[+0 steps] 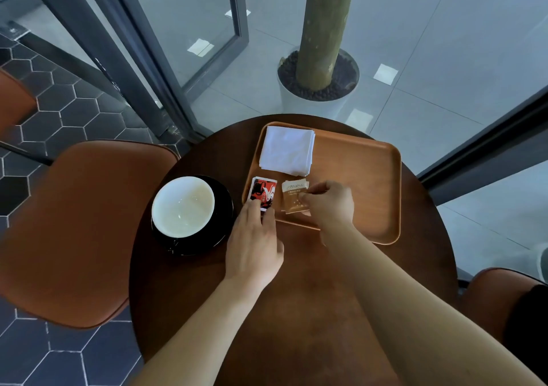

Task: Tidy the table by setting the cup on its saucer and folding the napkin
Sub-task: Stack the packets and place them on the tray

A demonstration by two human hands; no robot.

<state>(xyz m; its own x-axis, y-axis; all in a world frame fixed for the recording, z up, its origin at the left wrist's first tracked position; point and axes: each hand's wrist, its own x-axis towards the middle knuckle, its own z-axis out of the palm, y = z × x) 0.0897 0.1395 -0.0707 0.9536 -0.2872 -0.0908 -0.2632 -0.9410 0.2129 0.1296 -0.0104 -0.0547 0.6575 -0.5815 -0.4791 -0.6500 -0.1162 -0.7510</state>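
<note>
A white-lined cup point(183, 206) stands on a black saucer point(219, 228) at the left of the round dark table point(296, 296). A folded white napkin point(287, 151) lies in the far left corner of a wooden tray point(367, 184). My left hand point(253, 246) rests its fingertips on the near edge of a red and black packet point(263, 192) at the tray's left rim. My right hand point(329, 203) pinches a brown sachet point(293, 197) lying on the tray beside it.
A brown leather chair point(77, 225) stands left of the table and another point(498, 296) at the right. Glass walls with dark frames run behind, with a potted tree trunk point(320, 59) beyond them. The floor has dark hexagonal tiles.
</note>
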